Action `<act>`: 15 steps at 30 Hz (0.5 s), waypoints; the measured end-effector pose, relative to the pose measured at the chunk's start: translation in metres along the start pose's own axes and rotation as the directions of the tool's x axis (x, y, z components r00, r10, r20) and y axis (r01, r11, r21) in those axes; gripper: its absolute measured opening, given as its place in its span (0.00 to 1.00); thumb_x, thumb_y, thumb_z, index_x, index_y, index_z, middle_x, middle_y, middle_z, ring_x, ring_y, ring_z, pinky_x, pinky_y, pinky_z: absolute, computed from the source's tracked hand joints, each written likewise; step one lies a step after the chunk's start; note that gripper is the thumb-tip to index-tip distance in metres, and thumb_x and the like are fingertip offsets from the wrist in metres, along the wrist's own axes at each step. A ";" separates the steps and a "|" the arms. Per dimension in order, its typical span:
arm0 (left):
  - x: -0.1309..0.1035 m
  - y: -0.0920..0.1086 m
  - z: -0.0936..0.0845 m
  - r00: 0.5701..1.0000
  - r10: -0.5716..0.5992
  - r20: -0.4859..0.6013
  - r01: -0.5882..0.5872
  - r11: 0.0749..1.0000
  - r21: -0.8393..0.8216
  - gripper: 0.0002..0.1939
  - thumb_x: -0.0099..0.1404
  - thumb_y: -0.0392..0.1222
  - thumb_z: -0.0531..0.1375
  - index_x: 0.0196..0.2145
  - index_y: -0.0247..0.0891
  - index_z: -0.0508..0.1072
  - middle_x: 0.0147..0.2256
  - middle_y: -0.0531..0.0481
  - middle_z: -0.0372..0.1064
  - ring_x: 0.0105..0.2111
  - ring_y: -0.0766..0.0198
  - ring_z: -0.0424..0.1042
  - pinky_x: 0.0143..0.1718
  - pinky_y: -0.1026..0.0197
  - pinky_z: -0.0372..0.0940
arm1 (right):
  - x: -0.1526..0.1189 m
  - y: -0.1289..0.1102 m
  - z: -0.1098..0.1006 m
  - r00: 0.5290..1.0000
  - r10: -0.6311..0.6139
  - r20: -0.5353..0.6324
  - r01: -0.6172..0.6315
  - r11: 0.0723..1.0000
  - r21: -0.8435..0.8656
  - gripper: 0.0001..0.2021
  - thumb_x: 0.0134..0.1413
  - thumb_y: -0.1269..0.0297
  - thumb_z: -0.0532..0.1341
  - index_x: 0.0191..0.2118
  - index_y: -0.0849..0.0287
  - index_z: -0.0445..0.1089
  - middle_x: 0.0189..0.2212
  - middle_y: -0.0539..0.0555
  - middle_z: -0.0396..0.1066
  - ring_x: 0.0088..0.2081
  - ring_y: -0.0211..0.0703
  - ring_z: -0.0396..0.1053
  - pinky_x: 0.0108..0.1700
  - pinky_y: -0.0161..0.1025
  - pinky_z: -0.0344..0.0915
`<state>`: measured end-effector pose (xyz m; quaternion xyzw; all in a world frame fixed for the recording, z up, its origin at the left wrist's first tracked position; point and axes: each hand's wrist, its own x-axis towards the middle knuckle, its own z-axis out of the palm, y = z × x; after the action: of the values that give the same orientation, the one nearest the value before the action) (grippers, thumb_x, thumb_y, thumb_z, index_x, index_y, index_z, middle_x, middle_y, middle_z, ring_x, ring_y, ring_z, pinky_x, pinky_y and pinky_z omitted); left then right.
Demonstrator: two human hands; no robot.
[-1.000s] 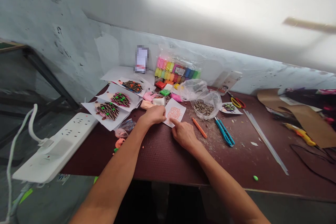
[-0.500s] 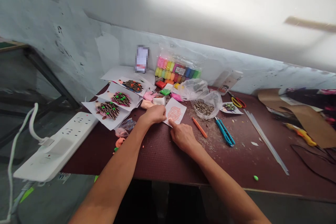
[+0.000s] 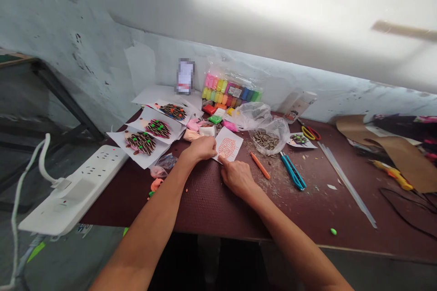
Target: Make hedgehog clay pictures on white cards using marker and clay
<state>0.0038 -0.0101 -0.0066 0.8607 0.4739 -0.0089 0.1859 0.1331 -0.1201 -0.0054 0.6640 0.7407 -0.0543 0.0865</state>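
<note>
A small white card (image 3: 234, 139) with an orange hatched oval drawn on it lies on the dark red table. My left hand (image 3: 204, 147) is closed at its left edge, fingers curled down over the paper's side. On the lower left of the drawing rests the outstretched index finger of my right hand (image 3: 238, 176), the other fingers bent under. A bit of peach clay seems to be beneath that fingertip, mostly covered. Blocks of peach clay (image 3: 191, 135) and white clay (image 3: 207, 131) sit just beyond my left hand. An orange pen (image 3: 260, 166) lies right of the card.
Left are sheets bearing spiky hedgehog figures (image 3: 140, 143) and a white power strip (image 3: 82, 191). Behind stand packs of coloured clay (image 3: 232, 91) and a phone (image 3: 185, 76). To the right lie a bag of seed-like pieces (image 3: 266, 140), blue tweezers (image 3: 292, 170), scissors (image 3: 309, 132), glue sticks (image 3: 348, 186) and a glue gun (image 3: 392, 175).
Both hands keep almost the same place on the card. The view has shifted very slightly.
</note>
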 end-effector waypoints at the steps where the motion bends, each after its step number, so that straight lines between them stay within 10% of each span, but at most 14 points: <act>1: 0.000 0.000 0.000 1.000 0.001 0.001 -0.001 1.000 -0.002 0.12 0.57 0.39 0.59 0.37 0.36 0.80 0.39 0.41 0.78 0.41 0.55 0.75 0.38 0.62 0.66 | 0.000 0.000 0.000 1.000 -0.002 -0.002 0.002 1.000 0.007 0.22 0.64 0.64 0.48 0.61 0.52 0.61 0.40 0.60 0.78 0.41 0.52 0.76 0.39 0.40 0.62; 15: 0.000 -0.001 0.001 1.000 0.006 -0.011 -0.006 1.000 -0.002 0.13 0.56 0.38 0.59 0.36 0.36 0.80 0.38 0.41 0.78 0.41 0.55 0.75 0.37 0.62 0.65 | -0.002 0.003 -0.001 0.999 0.041 -0.027 -0.041 0.999 0.019 0.21 0.63 0.64 0.49 0.59 0.52 0.65 0.39 0.59 0.78 0.41 0.52 0.76 0.39 0.40 0.62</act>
<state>0.0034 -0.0099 -0.0074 0.8620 0.4722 -0.0032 0.1842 0.1360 -0.1215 -0.0041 0.6806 0.7274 -0.0505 0.0713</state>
